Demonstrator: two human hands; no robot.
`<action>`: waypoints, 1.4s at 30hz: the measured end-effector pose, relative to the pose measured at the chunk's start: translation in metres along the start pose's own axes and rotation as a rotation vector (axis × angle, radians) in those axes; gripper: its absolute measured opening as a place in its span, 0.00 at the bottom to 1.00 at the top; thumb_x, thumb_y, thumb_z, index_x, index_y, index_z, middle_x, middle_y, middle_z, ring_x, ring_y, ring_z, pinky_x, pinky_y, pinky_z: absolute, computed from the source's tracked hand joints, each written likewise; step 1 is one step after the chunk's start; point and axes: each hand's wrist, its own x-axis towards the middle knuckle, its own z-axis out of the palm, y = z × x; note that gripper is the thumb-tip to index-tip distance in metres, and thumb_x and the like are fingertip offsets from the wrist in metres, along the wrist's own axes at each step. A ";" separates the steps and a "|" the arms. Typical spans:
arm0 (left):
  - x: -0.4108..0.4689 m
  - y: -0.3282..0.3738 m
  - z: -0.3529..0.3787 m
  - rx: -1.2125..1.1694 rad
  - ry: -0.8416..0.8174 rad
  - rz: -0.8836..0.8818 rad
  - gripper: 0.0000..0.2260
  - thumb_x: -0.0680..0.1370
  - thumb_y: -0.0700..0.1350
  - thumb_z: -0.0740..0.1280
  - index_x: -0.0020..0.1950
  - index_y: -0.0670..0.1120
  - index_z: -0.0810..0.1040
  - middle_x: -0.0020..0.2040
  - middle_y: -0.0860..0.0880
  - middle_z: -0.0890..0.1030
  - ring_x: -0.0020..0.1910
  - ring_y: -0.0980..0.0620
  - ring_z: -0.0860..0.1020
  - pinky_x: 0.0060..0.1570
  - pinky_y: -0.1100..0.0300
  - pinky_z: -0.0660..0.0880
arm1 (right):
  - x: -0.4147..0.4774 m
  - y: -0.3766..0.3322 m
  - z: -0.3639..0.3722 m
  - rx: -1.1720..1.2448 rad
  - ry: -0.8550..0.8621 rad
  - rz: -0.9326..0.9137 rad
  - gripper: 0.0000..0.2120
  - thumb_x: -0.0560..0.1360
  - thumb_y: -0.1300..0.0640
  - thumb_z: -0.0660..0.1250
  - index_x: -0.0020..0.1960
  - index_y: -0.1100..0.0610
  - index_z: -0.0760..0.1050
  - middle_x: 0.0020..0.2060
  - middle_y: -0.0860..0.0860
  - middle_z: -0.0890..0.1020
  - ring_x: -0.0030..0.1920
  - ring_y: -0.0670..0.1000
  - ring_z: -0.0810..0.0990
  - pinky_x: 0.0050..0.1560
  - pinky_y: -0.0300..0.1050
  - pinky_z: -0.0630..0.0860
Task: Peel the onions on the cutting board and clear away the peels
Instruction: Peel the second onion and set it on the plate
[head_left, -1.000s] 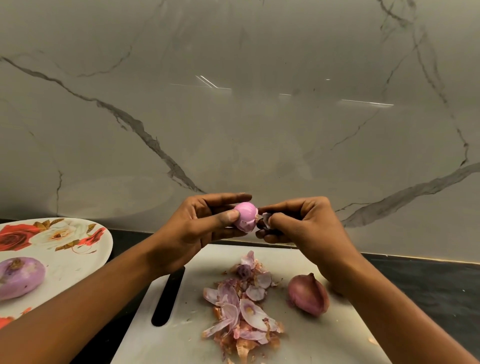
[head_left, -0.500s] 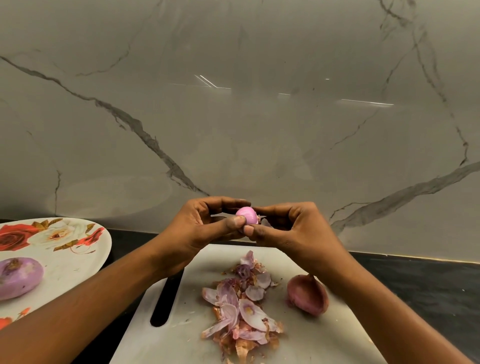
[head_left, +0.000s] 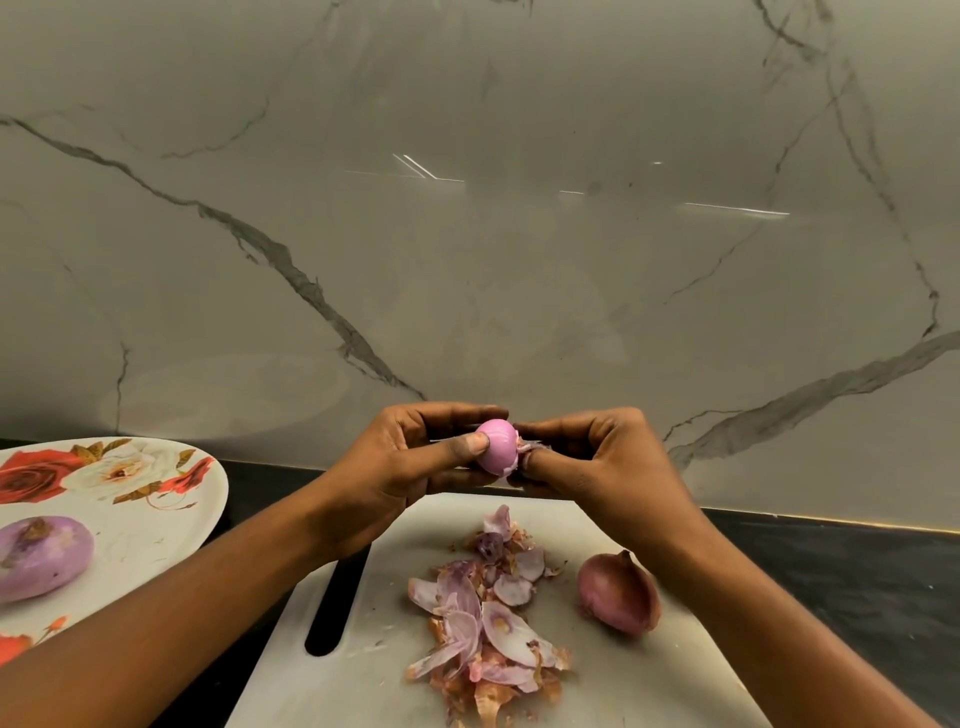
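Marble backsplash (head_left: 467, 234), veined, behind everything. White cutting board (head_left: 649, 675), slotted handle, set under the work to catch waste. Floral plate (head_left: 150, 540), left of the board, takes finished stock. Peel heap (head_left: 488, 623), mid-board, not yet cleared. Left hand (head_left: 405, 462) and right hand (head_left: 597, 462), drawn together above the board's far edge. Peeled onion (head_left: 41, 556), on the plate. Unpeeled onion (head_left: 618, 592), just beside the heap, waiting. Small pink onion (head_left: 496, 447), clamped between left thumb and fingers. Skin shred (head_left: 530, 447), seemingly the last, pinched by the right fingertips at the onion's end.
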 end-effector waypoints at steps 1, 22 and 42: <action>0.000 -0.001 0.000 0.011 0.000 -0.006 0.19 0.77 0.39 0.71 0.68 0.40 0.81 0.61 0.42 0.86 0.60 0.41 0.85 0.57 0.54 0.83 | 0.000 -0.001 0.000 0.012 -0.001 0.009 0.11 0.76 0.65 0.76 0.58 0.56 0.87 0.44 0.52 0.90 0.45 0.53 0.90 0.52 0.52 0.87; -0.001 -0.002 -0.004 0.110 -0.011 0.034 0.21 0.72 0.37 0.76 0.66 0.42 0.82 0.60 0.43 0.87 0.60 0.43 0.85 0.59 0.52 0.83 | 0.003 -0.005 -0.012 -0.003 0.161 0.016 0.05 0.76 0.67 0.76 0.52 0.62 0.88 0.39 0.55 0.89 0.41 0.55 0.90 0.45 0.44 0.87; -0.003 0.003 -0.009 0.267 -0.036 0.124 0.23 0.68 0.32 0.80 0.62 0.40 0.84 0.58 0.43 0.86 0.59 0.41 0.85 0.56 0.48 0.84 | -0.005 -0.016 -0.006 0.211 -0.171 0.223 0.12 0.75 0.60 0.77 0.57 0.61 0.86 0.49 0.58 0.90 0.50 0.57 0.90 0.53 0.45 0.86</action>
